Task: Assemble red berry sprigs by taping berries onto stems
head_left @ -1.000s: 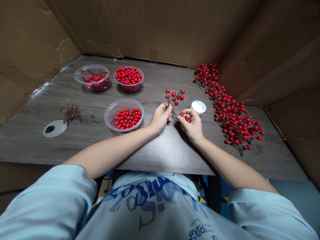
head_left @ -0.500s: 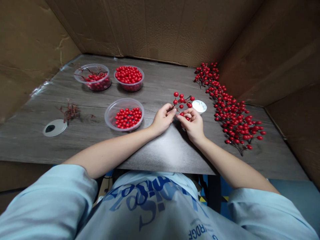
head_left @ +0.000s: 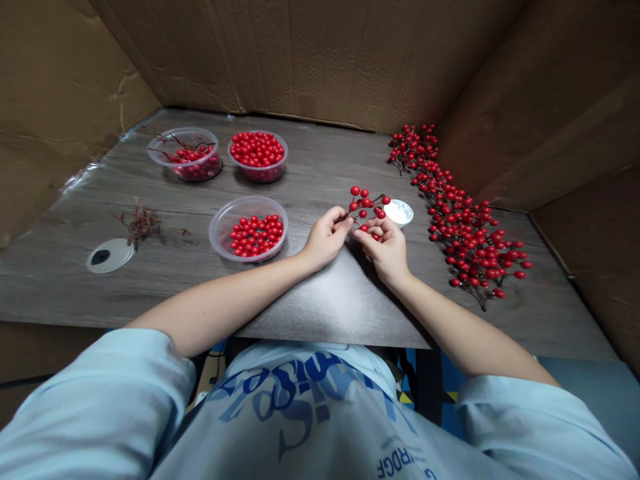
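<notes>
An artificial berry sprig (head_left: 366,202) with red berries on thin brown stems is held up over the middle of the table. My left hand (head_left: 326,241) is closed, pinching its stem between thumb and fingers. Close beside it, my right hand (head_left: 387,252) is closed on a red berry (head_left: 363,228) at the lower side of the sprig. Its fingers hide part of the stem there. Just behind my right hand stands a small white cup (head_left: 399,211) with pale contents. To the left of my hands, a clear plastic bowl (head_left: 216,230) holds loose red berries.
A bowl heaped with berries (head_left: 257,150) and another with berries and bare stems (head_left: 193,157) stand at the back left. Stripped stems (head_left: 141,223) lie near a round pale lid (head_left: 111,256). Berry branches (head_left: 463,217) line the right side. Cardboard walls (head_left: 320,60) surround the table.
The berry sprig has shifted and tilted slightly, its top berries a little lower and to the right. Both hands stay almost where they were, still gripping.
</notes>
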`<state>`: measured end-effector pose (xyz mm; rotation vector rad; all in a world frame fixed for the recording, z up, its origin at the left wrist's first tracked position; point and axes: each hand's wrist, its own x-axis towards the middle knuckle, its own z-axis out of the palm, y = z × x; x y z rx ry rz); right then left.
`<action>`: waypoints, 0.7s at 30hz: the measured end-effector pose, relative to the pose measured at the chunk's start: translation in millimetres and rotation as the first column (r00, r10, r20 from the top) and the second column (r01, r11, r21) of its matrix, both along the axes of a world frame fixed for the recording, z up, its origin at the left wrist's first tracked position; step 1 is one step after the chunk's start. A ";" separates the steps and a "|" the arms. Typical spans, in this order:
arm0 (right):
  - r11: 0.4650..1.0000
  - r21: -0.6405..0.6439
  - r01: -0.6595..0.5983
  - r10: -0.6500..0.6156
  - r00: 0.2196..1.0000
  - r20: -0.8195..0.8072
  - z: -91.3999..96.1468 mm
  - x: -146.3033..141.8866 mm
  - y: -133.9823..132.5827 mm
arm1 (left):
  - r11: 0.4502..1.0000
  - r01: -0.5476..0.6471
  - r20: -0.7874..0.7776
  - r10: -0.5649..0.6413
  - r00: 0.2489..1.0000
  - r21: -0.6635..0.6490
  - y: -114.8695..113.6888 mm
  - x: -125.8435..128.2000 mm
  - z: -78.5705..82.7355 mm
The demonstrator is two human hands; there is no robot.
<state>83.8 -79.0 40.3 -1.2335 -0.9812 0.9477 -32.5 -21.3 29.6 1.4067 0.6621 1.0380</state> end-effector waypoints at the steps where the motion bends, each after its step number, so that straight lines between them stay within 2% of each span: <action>1: 1.000 0.000 0.000 0.000 1.000 0.000 0.1 0.0 0.1 | 1.000 -0.002 -0.002 0.002 1.000 0.005 -0.1 -0.1 0.3; 21: 1.000 0.012 -0.001 0.001 1.000 -0.020 -0.2 -0.4 0.3 | 0.995 -0.007 -0.059 0.012 0.998 0.096 1.1 -0.7 -4.0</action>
